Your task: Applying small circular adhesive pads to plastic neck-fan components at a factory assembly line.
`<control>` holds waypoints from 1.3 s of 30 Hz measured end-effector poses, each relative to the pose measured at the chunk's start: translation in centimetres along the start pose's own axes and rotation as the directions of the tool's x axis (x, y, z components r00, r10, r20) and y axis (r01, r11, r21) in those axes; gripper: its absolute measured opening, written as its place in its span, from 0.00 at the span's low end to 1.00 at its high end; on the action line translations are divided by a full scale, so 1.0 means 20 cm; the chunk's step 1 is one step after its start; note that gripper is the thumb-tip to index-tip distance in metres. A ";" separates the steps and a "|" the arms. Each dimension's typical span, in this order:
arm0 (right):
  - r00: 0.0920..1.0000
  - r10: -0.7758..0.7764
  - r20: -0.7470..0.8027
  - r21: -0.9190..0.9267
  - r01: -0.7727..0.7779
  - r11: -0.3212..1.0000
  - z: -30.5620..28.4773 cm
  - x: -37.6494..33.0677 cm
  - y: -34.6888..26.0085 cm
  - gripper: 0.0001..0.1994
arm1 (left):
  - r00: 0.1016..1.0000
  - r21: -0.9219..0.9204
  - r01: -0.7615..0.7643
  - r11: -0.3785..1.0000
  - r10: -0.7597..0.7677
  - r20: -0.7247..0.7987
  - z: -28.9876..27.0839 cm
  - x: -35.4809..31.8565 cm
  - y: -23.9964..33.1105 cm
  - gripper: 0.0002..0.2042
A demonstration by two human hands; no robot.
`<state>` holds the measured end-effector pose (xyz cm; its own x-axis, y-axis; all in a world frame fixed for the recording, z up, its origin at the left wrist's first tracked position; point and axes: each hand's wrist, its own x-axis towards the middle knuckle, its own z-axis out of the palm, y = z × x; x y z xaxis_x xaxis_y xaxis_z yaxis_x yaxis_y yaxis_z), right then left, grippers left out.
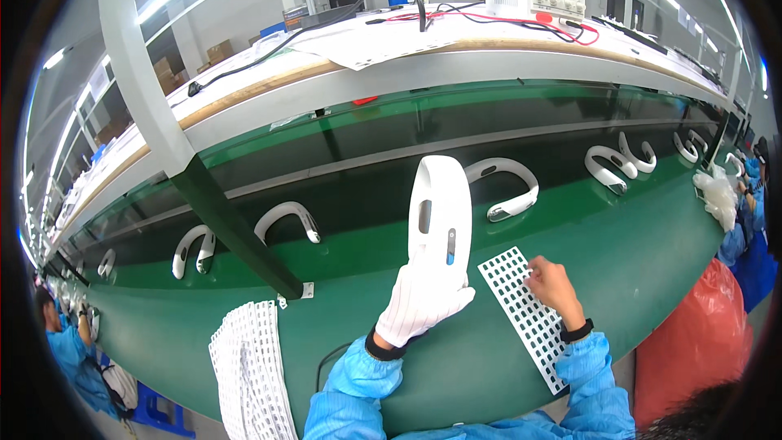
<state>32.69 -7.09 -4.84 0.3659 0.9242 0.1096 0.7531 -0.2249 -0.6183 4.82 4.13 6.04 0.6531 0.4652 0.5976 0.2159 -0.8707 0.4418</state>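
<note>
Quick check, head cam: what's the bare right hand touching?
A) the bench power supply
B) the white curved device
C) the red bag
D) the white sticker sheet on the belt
D: the right hand has its fingers on the white sticker sheet lying on the green belt, while the gloved left hand holds the white curved device upright.

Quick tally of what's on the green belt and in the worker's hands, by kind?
White U-shaped neckband units: 10, 1 held up in the gloved left hand (held unit), 9 on the belt, e.g.
White sticker sheets: 2, one under the bare right hand, one stack at left
Clear plastic bag bundle: 1
Total: 13; far units are small, so the count is approximate.
</note>
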 end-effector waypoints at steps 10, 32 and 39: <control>0.858 -0.279 -0.431 0.728 0.514 0.454 -0.29 -0.16 -0.93 0.07 | 0.999 -0.063 0.011 0.998 -0.013 -0.035 0.02 -0.07 0.08 0.15; 0.826 -0.365 -0.430 0.655 0.564 0.503 -0.23 -0.12 -1.00 0.06 | 0.998 -0.203 -0.048 0.978 0.038 -0.056 0.12 -0.11 0.07 0.34; 0.859 -0.331 -0.390 0.697 0.511 0.504 -0.24 -0.12 -1.00 0.05 | 1.000 -0.077 -0.016 0.997 0.017 0.002 0.10 -0.10 0.10 0.26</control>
<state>19.36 -6.28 11.01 0.2785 0.7480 0.6025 0.1850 0.5738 -0.7978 5.39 1.07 4.36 0.6577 0.4505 0.6038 0.1484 -0.8633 0.4824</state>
